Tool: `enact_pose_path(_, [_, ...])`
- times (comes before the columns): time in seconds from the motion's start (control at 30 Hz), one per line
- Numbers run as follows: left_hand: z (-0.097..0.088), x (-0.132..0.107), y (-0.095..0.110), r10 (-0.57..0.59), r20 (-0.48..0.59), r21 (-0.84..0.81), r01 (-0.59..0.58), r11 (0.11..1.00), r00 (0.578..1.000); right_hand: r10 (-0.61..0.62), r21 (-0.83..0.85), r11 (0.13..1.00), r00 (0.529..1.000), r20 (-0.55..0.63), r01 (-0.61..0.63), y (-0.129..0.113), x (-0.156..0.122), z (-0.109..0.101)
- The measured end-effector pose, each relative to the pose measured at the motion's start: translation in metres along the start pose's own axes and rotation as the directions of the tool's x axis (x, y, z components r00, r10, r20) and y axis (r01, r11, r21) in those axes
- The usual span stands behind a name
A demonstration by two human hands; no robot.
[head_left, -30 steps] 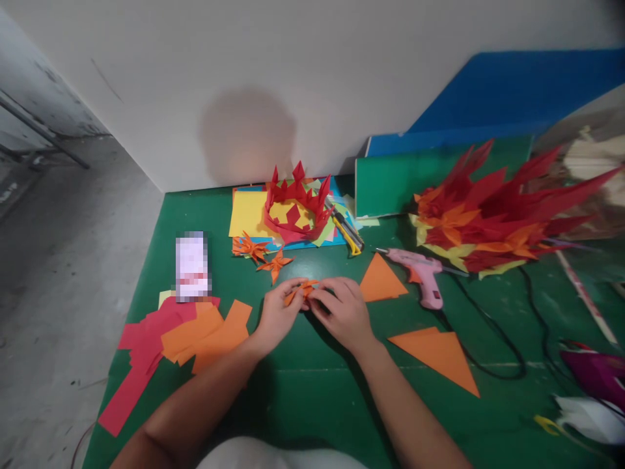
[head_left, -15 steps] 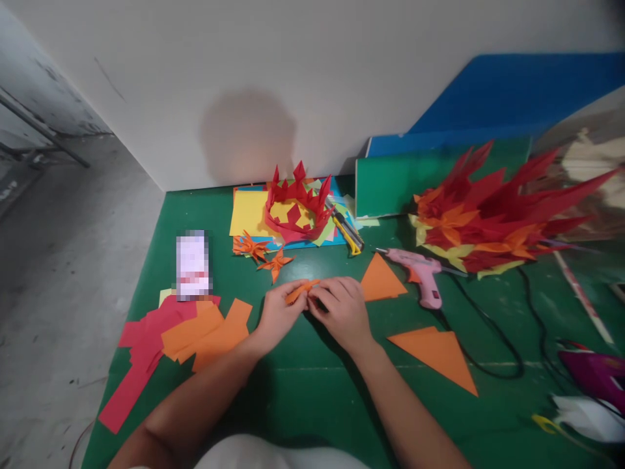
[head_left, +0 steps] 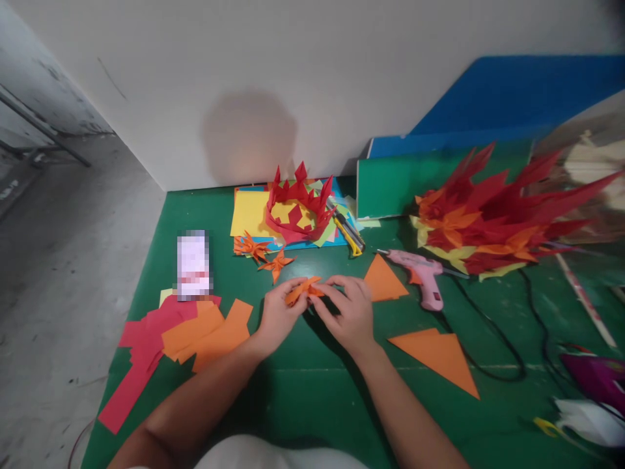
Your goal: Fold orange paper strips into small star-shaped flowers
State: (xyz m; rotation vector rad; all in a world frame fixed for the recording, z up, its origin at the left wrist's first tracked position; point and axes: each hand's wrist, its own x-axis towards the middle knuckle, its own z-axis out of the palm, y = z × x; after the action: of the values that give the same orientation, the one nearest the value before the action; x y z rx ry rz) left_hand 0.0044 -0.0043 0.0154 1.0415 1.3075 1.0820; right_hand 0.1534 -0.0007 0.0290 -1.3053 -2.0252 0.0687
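Observation:
Between my two hands is a small folded orange paper piece (head_left: 303,288), held just above the green table. My left hand (head_left: 280,316) pinches it from the left, thumb in front. The fingers of my right hand (head_left: 350,316) close on its right end, thumb and forefinger near the tip. My fingers cover part of the folds. Beyond my hands lie orange paper flowers (head_left: 277,262) with pointed petals. Orange paper triangles (head_left: 383,279) rest to the right of my right hand.
A red paper crown (head_left: 295,218) stands on coloured sheets beside a yellow utility knife (head_left: 349,233). At right are a pink glue gun (head_left: 424,277) with its cord and a big red-orange paper flame shape (head_left: 498,212). Red and orange strips (head_left: 195,332) lie left, below a blurred phone-like rectangle (head_left: 193,265).
My right hand has shifted slightly right and its fingers have loosened. More of the orange folded piece now shows between my hands.

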Motion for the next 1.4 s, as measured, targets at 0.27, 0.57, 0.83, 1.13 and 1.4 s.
enact_pose_path(0.27, [0.001, 0.000, 0.000, -0.012, 0.025, -0.025, 0.013, 1.000, 1.000, 0.053, -0.014, 0.998, 0.998, -0.032, -0.054, -0.002, 0.001, 0.002])
enact_pose_path(0.57, [0.001, 0.000, -0.001, 0.011, 0.029, -0.031, -0.010, 0.999, 1.000, 0.015, -0.052, 0.999, 1.000, -0.019, -0.015, -0.002, 0.001, 0.002])
enact_pose_path(0.83, [-0.001, 0.000, -0.007, 0.047, 0.065, 0.058, -0.051, 0.997, 0.997, -0.023, -0.065, 0.998, 1.000, 0.005, 0.023, 0.000, 0.000, 0.001])
enact_pose_path(1.13, [0.000, 0.000, -0.002, 0.013, 0.041, -0.005, -0.013, 1.000, 0.999, -0.157, -0.116, 0.981, 0.988, 0.013, 0.157, -0.006, 0.004, -0.003])
enact_pose_path(1.4, [-0.003, 0.003, 0.004, -0.102, 0.075, -0.161, 0.113, 0.980, 0.992, -0.030, 0.062, 0.998, 0.999, 0.027, 0.028, -0.004, 0.002, 0.001])
